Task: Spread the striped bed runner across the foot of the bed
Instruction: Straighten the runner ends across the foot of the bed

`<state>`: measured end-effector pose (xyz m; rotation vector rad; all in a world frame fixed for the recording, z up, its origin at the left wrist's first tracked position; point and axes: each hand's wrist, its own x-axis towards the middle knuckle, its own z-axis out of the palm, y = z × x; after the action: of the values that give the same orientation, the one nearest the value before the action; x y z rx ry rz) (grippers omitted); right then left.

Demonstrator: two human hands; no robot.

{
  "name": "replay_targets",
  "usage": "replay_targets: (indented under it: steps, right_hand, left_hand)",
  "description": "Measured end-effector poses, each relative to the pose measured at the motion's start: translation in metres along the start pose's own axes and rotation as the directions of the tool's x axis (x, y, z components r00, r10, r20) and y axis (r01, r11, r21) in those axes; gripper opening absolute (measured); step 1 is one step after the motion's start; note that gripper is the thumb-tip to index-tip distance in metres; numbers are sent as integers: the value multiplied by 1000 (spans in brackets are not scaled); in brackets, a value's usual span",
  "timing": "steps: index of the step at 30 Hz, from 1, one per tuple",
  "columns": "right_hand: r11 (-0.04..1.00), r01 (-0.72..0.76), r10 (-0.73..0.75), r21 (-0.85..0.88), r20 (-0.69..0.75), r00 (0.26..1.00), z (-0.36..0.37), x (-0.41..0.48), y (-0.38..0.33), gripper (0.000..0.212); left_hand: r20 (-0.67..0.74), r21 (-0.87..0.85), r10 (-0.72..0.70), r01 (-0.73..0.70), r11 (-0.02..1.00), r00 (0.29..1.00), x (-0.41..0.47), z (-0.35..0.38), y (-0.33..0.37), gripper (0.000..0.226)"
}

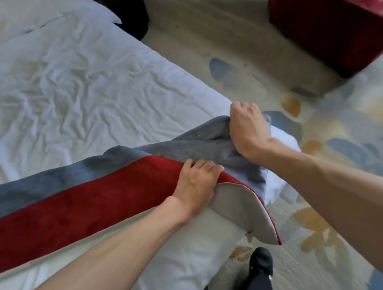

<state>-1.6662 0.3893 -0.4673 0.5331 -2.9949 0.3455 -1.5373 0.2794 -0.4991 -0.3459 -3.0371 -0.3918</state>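
Head view: the bed (72, 84) fills the left of the picture, its white sheet creased, and its corner sits just under the hands. The runner (78, 212) lies along the near edge of the bed, running off the picture to the left, a grey stripe on the far side and a red stripe on the near side. At the corner its end is not flat. The red part is turned over so that the pale lining shows and hangs off the mattress toward the carpet (320, 160), and the grey part is bunched.

The left hand (197, 184) has its fingers curled over the red stripe right where the lining folds back, gripping the cloth at that edge. The right hand (247, 130) is closed in a fist round a gather of the grey stripe, just past the bed's corner.

The two grips sit on the two stripes of the same end, near each other, which looks like a hold for pulling the end taut and laying it square over the corner. On that reading the job is well along on the left and unfinished here: the fold must be turned down and the grey bunch drawn out flat.

A dark shoe (260, 267) stands on the carpet beside the bed, and a red ottoman (335, 26) sits well apart at upper right.
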Motion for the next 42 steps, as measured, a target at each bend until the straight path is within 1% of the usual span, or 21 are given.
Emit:
replay_targets:
  steps: [2, 4, 7, 10, 14, 16, 19, 21, 23, 26, 32, 34, 37, 42]
  right_hand:
    - [1000, 10, -10, 18, 10, 1000, -2, 18, 21, 19]
    - [998, 57, -57, 22, 29, 998, -5, 38, 37, 18]
    - [990, 133, -135, 42, 43, 990, -7, 66, 58, 16]
    - [985, 169, -171, 44, 53, 984, -7, 90, 79, 16]
    - [975, 215, -217, 50, 58, 974, 3, 119, 97, 18]
    - [973, 221, -224, 69, 47, 973, 10, 137, 96, 18]
    - [966, 243, -248, 90, 52, 967, 22, 167, 88, 22]
    - [959, 266, -273, 98, 73, 959, 29, 185, 85, 26]
    - [951, 288, -296, 110, 63, 953, 36, 205, 81, 29]
    - [946, 302, -309, 115, 52, 950, 44, 226, 73, 29]
    - [937, 335, -342, 103, 62, 938, 55, 266, 63, 26]
    - [935, 342, -348, 94, 65, 935, 56, 282, 60, 26]
    - [928, 355, -362, 112, 56, 930, 58, 307, 56, 26]
    - [928, 342, -358, 146, 101, 928, 71, 329, 57, 23]
  left_hand:
    - [-5, -3, -7, 7, 1000, 1000, 24, 5, 8, 36]
    - [-12, 3, -26, 26, 1000, 1000, 49, 10, 14, 35]
    - [-10, -8, -79, 79, 997, 997, 85, 21, 19, 38]
    - [2, -12, -130, 130, 991, 991, 118, 31, 24, 40]
    - [-51, -34, -128, 126, 991, 990, 139, 38, 26, 36]
    - [-96, -46, -147, 144, 989, 984, 147, 41, 23, 28]
    - [-124, -54, -196, 191, 980, 973, 159, 48, 15, 22]
    - [-123, -63, -209, 202, 977, 970, 166, 54, 9, 22]
    - [-131, -88, -244, 234, 968, 961, 178, 54, 0, 23]
    - [-157, -127, -282, 264, 956, 946, 191, 54, -12, 24]
    - [-230, -133, -320, 296, 946, 919, 212, 53, -22, 19]
    - [-231, -149, -333, 305, 941, 914, 220, 52, -20, 20]
    - [-214, -172, -349, 317, 933, 912, 234, 49, -16, 29]
    - [-188, -180, -405, 374, 910, 895, 257, 55, -12, 30]
